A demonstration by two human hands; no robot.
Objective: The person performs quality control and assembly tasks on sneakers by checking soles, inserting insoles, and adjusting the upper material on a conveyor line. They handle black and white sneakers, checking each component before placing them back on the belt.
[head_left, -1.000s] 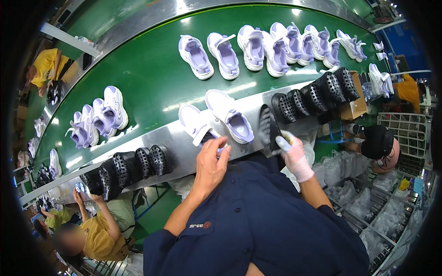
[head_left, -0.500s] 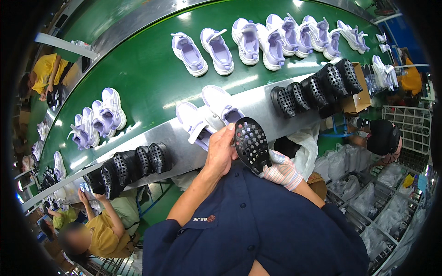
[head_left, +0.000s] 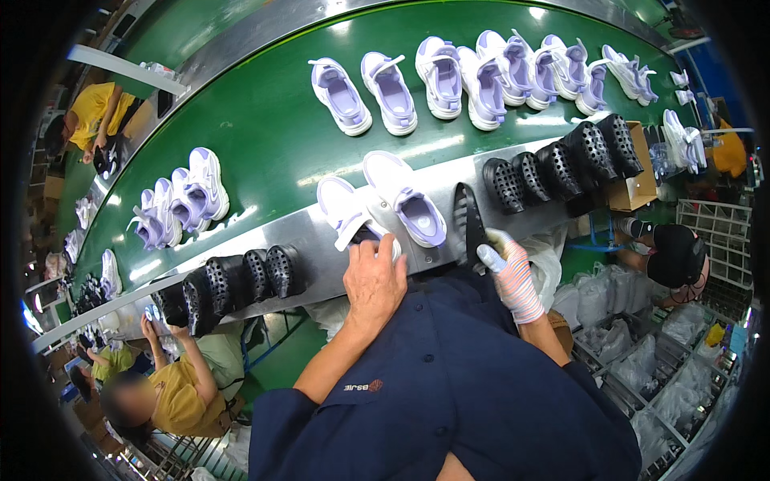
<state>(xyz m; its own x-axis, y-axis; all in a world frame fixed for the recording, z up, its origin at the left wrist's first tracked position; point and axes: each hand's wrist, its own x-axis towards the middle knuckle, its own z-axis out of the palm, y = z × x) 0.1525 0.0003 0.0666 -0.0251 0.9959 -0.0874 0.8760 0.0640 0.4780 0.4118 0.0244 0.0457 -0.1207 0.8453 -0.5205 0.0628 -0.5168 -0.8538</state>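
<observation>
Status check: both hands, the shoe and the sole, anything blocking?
Left hand bare, gripping white-lilac shoe on the steel ledge. Right hand, gloved, holds black sole on edge beside second shoe. Nothing blocking.

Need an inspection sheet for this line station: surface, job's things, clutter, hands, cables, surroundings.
Surface: green belt with a steel ledge along its near edge.
Job's things: white-lilac shoe under the left hand; black sole on edge at the right hand; second shoe between them.
Clutter: rows of black soles on the ledge; more shoes on the belt.
Hands: left hand bare, on the shoe; right hand gloved, grips the sole.
Cables: nothing seen.
Surroundings: co-workers at both sides; bagged goods lower right.
</observation>
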